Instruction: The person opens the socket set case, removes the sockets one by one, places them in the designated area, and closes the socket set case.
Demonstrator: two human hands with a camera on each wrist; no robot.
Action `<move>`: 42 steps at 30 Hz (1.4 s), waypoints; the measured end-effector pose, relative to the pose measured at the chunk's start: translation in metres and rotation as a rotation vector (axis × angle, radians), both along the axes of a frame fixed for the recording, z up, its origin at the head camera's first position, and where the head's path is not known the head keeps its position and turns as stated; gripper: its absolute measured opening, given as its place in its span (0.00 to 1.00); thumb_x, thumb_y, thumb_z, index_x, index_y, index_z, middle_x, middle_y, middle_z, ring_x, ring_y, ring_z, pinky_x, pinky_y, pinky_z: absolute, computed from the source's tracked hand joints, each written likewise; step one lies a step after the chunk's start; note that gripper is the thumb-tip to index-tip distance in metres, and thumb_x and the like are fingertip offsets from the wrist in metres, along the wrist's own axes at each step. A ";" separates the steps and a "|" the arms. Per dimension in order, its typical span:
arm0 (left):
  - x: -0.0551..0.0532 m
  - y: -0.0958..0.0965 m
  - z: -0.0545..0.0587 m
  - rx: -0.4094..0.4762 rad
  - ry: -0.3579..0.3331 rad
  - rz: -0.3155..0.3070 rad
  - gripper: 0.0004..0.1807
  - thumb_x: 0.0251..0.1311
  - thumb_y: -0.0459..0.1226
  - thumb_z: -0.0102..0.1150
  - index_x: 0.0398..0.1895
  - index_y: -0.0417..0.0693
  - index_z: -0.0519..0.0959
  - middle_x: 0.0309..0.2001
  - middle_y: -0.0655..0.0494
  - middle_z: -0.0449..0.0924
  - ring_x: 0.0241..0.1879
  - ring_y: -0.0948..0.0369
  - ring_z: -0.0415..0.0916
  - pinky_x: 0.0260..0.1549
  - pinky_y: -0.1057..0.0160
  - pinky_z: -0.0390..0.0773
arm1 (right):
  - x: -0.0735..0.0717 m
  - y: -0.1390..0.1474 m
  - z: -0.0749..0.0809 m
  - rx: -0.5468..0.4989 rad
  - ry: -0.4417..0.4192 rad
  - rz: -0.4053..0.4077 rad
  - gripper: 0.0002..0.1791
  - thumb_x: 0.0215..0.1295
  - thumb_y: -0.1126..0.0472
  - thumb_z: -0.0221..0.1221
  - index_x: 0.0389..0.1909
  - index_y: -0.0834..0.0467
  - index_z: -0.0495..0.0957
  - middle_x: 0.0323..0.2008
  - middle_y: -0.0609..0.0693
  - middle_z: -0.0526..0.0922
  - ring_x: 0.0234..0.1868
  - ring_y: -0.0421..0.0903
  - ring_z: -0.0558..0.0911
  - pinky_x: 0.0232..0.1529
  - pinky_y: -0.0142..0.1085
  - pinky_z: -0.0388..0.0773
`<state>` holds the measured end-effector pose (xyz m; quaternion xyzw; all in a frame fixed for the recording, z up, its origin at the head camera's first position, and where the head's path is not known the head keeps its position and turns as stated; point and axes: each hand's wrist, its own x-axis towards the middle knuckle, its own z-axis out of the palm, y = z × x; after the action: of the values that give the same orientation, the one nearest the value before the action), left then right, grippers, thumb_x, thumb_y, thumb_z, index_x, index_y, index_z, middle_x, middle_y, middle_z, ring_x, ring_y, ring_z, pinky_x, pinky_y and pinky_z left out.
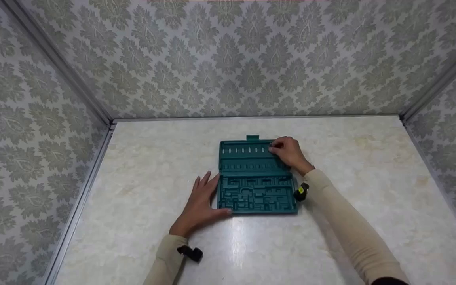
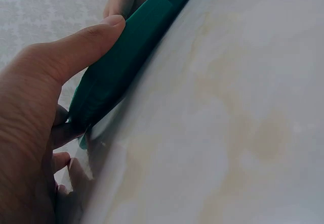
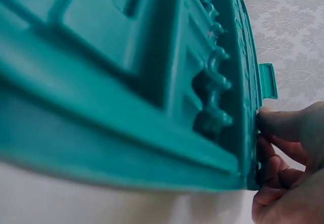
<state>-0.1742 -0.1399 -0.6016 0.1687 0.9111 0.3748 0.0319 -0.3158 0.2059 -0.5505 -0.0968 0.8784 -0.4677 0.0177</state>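
Note:
A green plastic tool case (image 1: 256, 212) lies opened flat on the table, its molded tray nearer me and its lid (image 1: 234, 160) behind. A row of several small silvery pieces (image 1: 243, 150) runs along the upper part of the lid. At the right end of that row my right hand (image 1: 288, 152) bends its fingers and pinches a small piece, mostly covered by the fingertips. My left hand (image 1: 202, 204) rests around the case's near left corner, fingers stretched along the left side. In the left wrist view the thumb (image 2: 96, 39) lies straight along the case's front edge.
The pale marbled table (image 1: 152, 158) carries the case near its middle. Patterned wall panels (image 1: 228, 59) rise at the back and both sides. A green latch tab (image 1: 253, 137) sticks out from the lid's far edge. The tray's molded slots hold no tools.

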 end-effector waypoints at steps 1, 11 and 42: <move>0.000 0.000 0.000 0.001 0.000 0.000 0.70 0.49 0.74 0.75 0.92 0.62 0.53 0.90 0.54 0.51 0.90 0.52 0.37 0.86 0.42 0.36 | 0.000 0.000 0.001 -0.020 -0.005 -0.009 0.10 0.80 0.65 0.65 0.52 0.68 0.88 0.51 0.64 0.87 0.48 0.57 0.84 0.53 0.51 0.81; 0.000 -0.001 -0.002 0.003 -0.009 -0.001 0.71 0.47 0.74 0.75 0.92 0.64 0.53 0.90 0.56 0.50 0.90 0.54 0.36 0.86 0.45 0.34 | 0.009 0.012 0.015 -0.143 -0.003 -0.150 0.11 0.79 0.59 0.66 0.49 0.64 0.88 0.46 0.58 0.88 0.44 0.48 0.82 0.44 0.33 0.79; 0.002 -0.001 0.001 0.004 -0.042 0.014 0.71 0.48 0.75 0.75 0.92 0.65 0.52 0.91 0.55 0.45 0.90 0.53 0.33 0.86 0.42 0.38 | 0.095 0.122 -0.003 -0.187 -0.030 -0.371 0.19 0.76 0.53 0.72 0.55 0.65 0.89 0.45 0.50 0.90 0.41 0.44 0.86 0.37 0.31 0.82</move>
<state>-0.1721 -0.1409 -0.6008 0.1547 0.9106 0.3803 0.0480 -0.2207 0.3276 -0.5537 0.0721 0.8337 -0.5436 -0.0646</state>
